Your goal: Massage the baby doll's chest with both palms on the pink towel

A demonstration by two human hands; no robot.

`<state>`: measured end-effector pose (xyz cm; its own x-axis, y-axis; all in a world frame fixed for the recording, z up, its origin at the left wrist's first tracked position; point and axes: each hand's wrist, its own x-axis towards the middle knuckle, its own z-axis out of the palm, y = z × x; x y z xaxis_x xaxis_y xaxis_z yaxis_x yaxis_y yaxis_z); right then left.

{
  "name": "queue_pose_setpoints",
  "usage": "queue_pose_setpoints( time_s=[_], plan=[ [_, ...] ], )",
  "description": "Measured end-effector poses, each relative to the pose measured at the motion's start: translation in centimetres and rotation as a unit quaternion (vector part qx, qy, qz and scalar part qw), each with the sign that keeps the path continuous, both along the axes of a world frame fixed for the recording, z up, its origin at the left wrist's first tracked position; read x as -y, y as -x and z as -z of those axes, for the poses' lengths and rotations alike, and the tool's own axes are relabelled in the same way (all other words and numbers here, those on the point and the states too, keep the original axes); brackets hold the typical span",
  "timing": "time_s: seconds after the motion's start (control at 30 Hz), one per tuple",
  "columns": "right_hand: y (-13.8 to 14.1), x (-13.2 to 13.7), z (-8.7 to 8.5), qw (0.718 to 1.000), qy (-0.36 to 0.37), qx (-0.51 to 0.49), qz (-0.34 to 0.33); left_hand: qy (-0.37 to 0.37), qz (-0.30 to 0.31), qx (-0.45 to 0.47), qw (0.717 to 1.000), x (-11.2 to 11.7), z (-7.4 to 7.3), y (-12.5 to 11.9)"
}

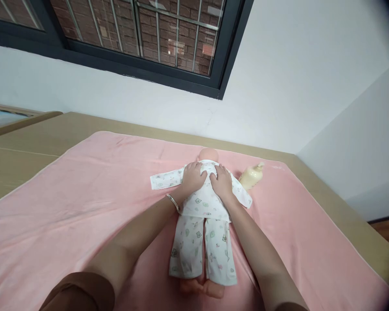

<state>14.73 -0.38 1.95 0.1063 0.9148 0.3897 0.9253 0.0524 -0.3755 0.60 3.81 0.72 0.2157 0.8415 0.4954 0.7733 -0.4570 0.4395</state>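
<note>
A baby doll (208, 154) lies stretched out on a pink blanket (84, 185), its head away from me and its bare feet toward me. It wears a white printed top (204, 201) and matching trousers (189, 248). My left hand (192, 177) rests flat on the left side of the doll's upper body, fingers pointing up to its shoulder. On the other side, my right hand (221, 181) lies the same way near the right shoulder. Both thumbs point inward, with cloth showing between them. The doll's sleeves spread out to either side, and its hands do not show.
A pale yellow pump bottle (252, 176) lies tilted on the blanket just right of the doll's sleeve. The blanket covers a wooden surface (74, 123) that meets a white wall (262, 112). Above is a dark-framed window (142, 73) with metal bars.
</note>
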Motion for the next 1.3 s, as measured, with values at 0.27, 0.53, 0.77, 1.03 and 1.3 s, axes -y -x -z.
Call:
queue_pose_setpoints(
  time_s=[0.27,0.53,0.77,1.03,1.3],
  plan=[
    [-0.17,-0.3,0.35,1.0,0.007,-0.003,0.002,0.01,0.001,-0.004,1.0,-0.07,0.05,-0.03],
    [-0.37,-0.54,0.69,1.0,-0.003,0.001,-0.004,0.014,0.007,0.009,1.0,-0.3,0.3,-0.05],
    [-0.41,-0.54,0.73,1.0,-0.011,-0.002,-0.009,0.012,0.011,0.009,1.0,-0.33,0.3,0.01],
    [-0.38,-0.46,0.57,1.0,0.0,-0.007,-0.012,0.015,0.012,0.016,1.0,-0.17,0.12,-0.05],
    [-0.49,-0.59,0.68,1.0,0.003,-0.003,-0.015,0.024,0.014,0.02,0.999,-0.37,0.33,-0.04]
  ],
)
